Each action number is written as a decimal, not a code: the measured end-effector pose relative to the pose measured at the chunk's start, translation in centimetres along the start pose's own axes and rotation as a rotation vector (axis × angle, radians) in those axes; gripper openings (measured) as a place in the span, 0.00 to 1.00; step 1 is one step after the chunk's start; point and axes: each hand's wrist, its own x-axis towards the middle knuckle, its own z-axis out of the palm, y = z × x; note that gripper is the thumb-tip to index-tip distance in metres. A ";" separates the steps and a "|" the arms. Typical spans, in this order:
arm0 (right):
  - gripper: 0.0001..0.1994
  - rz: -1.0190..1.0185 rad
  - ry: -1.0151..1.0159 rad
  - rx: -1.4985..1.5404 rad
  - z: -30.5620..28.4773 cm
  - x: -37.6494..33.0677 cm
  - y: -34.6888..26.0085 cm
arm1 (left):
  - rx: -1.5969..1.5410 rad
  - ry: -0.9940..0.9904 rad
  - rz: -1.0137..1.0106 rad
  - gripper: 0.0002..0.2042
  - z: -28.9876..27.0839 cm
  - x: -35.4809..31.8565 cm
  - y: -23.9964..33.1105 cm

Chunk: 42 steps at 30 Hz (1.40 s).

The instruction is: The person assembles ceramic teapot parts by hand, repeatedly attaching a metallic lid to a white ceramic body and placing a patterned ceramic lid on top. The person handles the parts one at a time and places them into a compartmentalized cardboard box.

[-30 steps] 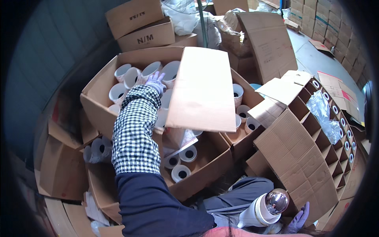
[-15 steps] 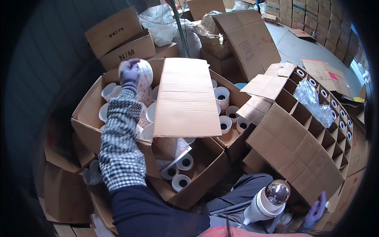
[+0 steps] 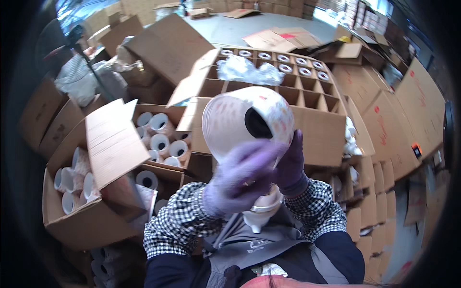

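Observation:
A white tapered casing with a small floral print (image 3: 283,110) is tilted up in front of my chest. Its wide, pale interior faces left, and a round dark opening shows at its other end. My right hand (image 3: 292,165), in a purple glove, grips the casing's lower right side. My left hand (image 3: 240,177), also purple-gloved, lies across its near side; motion smears the fingers, so their grip is unclear. Below the hands, a white spouted flask top (image 3: 261,216) rests at my lap, partly hidden by them.
At left, an open carton (image 3: 77,225) holds several similar casings; another carton of casings (image 3: 161,125) stands beside it. Ahead is a divided carton (image 3: 307,98) with white ringed pieces and clear plastic wrap (image 3: 247,69). Tall cartons (image 3: 384,120) crowd the right.
My left hand has brought a floral casing from the left carton to my chest. My right hand has come up from the lower right onto it. The view has swung right.

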 end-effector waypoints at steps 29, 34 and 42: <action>0.47 0.106 0.395 -1.403 -6.4 -1.7 -11.4 | -0.140 0.217 -0.833 0.38 -1.2 -9.1 -13.4; 0.51 0.033 0.515 -1.193 -7.5 -4.2 -12.2 | 0.065 -0.308 -0.698 0.45 0.2 -12.1 -12.3; 0.62 0.007 0.717 -1.040 -6.0 -6.7 -12.2 | 0.369 -0.447 -0.520 0.51 -0.3 -11.7 -9.4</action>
